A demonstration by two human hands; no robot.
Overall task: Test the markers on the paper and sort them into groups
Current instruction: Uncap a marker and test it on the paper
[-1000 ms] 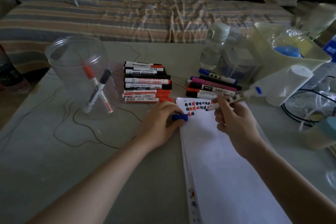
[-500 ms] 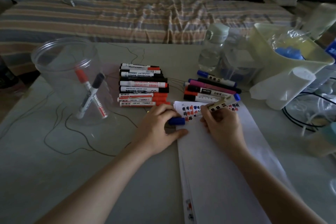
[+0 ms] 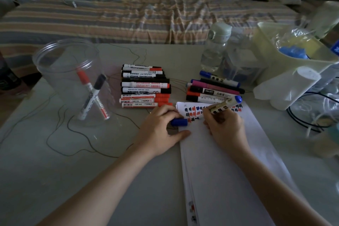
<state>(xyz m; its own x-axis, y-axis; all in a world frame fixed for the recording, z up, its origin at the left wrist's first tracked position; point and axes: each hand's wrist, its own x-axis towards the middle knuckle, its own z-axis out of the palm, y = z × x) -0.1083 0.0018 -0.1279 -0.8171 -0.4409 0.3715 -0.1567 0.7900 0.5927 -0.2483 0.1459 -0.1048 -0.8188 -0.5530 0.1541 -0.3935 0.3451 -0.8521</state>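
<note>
From my feed I can read "WHITEBOARD MARKER" on a red-capped marker (image 3: pixel 145 84) in the left pile, and "deli" on a black-capped one (image 3: pixel 211 91) in the right pile. Other labels too blurry tbh.

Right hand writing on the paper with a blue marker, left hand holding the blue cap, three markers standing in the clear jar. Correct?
Not quite: the clear jar holds two markers, one red-capped and one black-capped, as the head view shows. The rest stands: the right hand grips a blue marker on the paper, and the left hand holds the blue cap.
</note>
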